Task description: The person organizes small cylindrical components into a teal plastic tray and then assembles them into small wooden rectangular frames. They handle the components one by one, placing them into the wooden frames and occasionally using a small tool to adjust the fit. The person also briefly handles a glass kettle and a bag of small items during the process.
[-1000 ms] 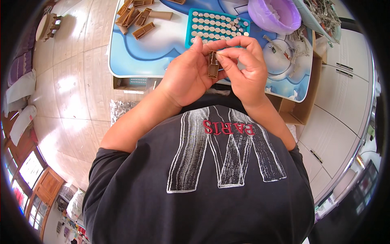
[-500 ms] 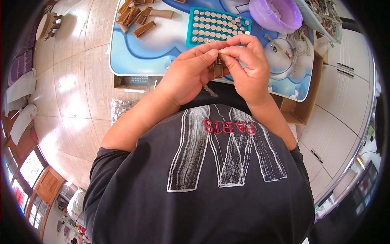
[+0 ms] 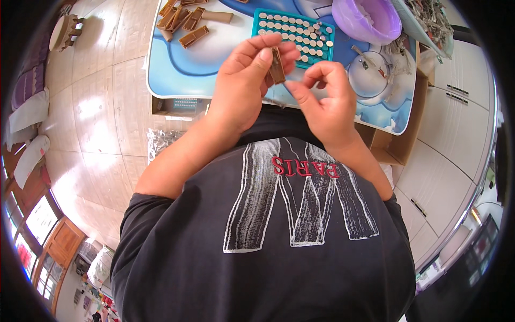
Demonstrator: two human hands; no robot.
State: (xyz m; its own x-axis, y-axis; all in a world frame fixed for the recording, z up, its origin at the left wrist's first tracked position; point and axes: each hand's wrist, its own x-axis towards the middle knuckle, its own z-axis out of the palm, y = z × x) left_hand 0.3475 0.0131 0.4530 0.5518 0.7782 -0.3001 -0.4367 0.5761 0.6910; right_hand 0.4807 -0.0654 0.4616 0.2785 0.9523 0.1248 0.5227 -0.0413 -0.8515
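My left hand [image 3: 241, 80] is closed around a small brown plastic casing [image 3: 277, 68], an open trough shape held tilted over the table's near edge. Its thumb presses on the side of the casing. Close by on the right, my right hand [image 3: 328, 102] has its fingers curled and its thumb tip at the casing's lower end. Something thin and dark seems to lie at that thumb tip, too small to make out. Beyond the hands lies a teal tray [image 3: 330, 53] with rows of round silver button cells [image 3: 291, 29], partly hidden by the left hand.
Several brown casings [image 3: 194, 36] lie in a pile at the table's far left. A purple lined basin [image 3: 343, 21] stands far right, beside a bin of wiry parts [image 3: 424, 21]. A clear round dish [image 3: 368, 74] with small parts sits on the blue-and-white table [image 3: 177, 75].
My left hand has lifted the casing up and away, turning it on its side. The right hand has moved down and away from the left fingers, which it met before.
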